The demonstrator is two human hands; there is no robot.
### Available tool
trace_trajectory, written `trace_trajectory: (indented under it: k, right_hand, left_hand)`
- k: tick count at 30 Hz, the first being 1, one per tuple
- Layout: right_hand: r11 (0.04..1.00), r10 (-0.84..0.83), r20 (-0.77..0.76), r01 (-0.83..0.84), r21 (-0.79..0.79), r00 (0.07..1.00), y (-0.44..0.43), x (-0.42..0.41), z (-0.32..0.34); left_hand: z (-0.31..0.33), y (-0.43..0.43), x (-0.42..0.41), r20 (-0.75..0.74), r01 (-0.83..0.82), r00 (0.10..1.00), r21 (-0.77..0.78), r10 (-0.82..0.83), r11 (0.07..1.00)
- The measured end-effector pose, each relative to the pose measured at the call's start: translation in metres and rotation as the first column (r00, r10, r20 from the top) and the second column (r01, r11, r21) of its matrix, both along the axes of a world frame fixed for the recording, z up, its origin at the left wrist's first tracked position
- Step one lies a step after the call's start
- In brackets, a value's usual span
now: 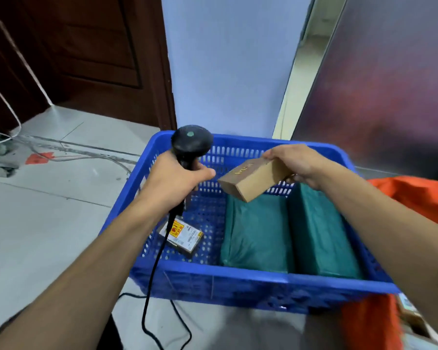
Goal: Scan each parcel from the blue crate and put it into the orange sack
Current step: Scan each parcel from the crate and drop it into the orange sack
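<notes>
Left hand (173, 181): I am wrapping all my fingers tight round the handle of the black scanner (191, 142), its head standing above my fist and its cable (151, 279) hanging down. Right hand (297, 164): I am gripping one end of the brown cardboard parcel (253, 181) between thumb and curled fingers above the blue crate (238, 272), its long axis slanting down-left from my hand and its free end pointing toward the scanner. Lying in the crate: a left green parcel (254, 231), a right green parcel (324, 236) and a small labelled box (181, 234), with the orange sack (415, 195) sitting just beside the crate's right wall.
</notes>
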State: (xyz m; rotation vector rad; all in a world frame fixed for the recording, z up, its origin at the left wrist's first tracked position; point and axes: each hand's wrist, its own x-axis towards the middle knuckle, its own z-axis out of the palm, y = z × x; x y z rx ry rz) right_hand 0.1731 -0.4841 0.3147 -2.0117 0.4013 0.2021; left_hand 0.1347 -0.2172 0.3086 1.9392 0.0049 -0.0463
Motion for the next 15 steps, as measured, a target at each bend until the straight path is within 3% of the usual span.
trace_trajectory:
  k: [3, 9, 15]
  right_hand:
    - [0.994, -0.065, 0.005, 0.064, 0.09, 0.998, -0.015, -0.042, 0.034]
    - [0.958, -0.135, 0.03, 0.123, 0.258, 0.99, -0.036, -0.136, 0.063]
    - [0.929, -0.154, 0.067, 0.121, 0.35, 0.986, -0.027, -0.187, 0.058]
  left_hand:
    - [0.015, -0.015, -0.025, 0.117, 0.024, 0.993, -0.043, -0.018, 0.999]
    - [0.026, -0.05, -0.101, 0.31, 0.139, 0.938, 0.072, -0.154, 0.988]
    - [0.029, -0.065, -0.146, 0.427, 0.165, 0.854, 0.321, -0.298, 0.933]
